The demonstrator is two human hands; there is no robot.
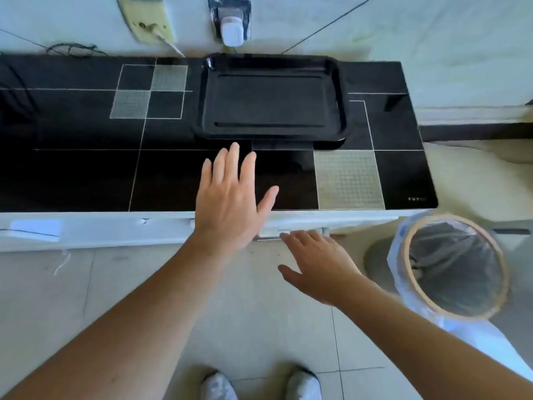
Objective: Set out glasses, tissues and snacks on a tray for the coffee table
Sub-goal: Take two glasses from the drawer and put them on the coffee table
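Both flat-fingered hands, left (pixel 230 203) and right (pixel 320 264), grip nothing; tray (pixel 271 131) lies lengthwise left-right.

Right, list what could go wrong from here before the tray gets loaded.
1. The black tray sits on a glossy black tabletop; its rim blends in, so a glass set near the edge could tip.
2. The open bin stands close beside the table's right end, near the right hand; a knocked item could drop in.
3. Both hands, left hand included, are empty, and no glasses, tissues or snacks are in view, so they must be fetched.
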